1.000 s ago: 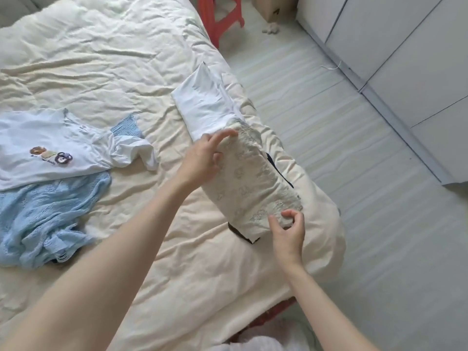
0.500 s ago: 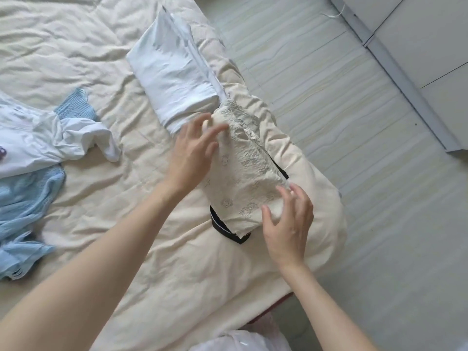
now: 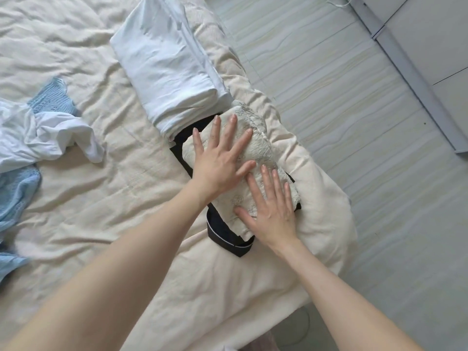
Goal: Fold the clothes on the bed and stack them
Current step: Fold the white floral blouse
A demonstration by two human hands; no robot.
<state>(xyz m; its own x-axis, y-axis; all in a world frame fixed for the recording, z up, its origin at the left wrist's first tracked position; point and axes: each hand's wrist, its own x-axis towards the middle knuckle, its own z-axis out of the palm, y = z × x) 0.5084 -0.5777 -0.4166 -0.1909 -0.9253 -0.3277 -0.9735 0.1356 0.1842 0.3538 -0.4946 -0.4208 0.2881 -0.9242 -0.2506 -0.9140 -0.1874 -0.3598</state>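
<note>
Half a second ago the left hand (image 3: 217, 160) was curled over the far end of the cream embroidered garment (image 3: 255, 150) and the right hand (image 3: 271, 211) was pinching its near edge; now both hands lie flat on top of it, fingers straight and spread, gripping nothing and only pressing down. I judge that the fold of this piece is finished and the person is smoothing it onto the pile. The garment sits at the centre of the frame, near the right edge of the bed (image 3: 126, 193), directly on a folded black garment (image 3: 222, 234) with a thin white stripe along its near edge, so a small stack of two pieces is already made. Touching the far end of this stack, toward the upper centre, lies a folded pale blue-white cloth (image 3: 164, 62). At the left edge of the frame a white T-shirt (image 3: 45, 138) and a light blue knitted garment (image 3: 17, 188) are crumpled and not yet folded, so the task is only partly done. The embroidery looks like a pattern, not letters. No brand, label or readable writing appears on any cloth.
</note>
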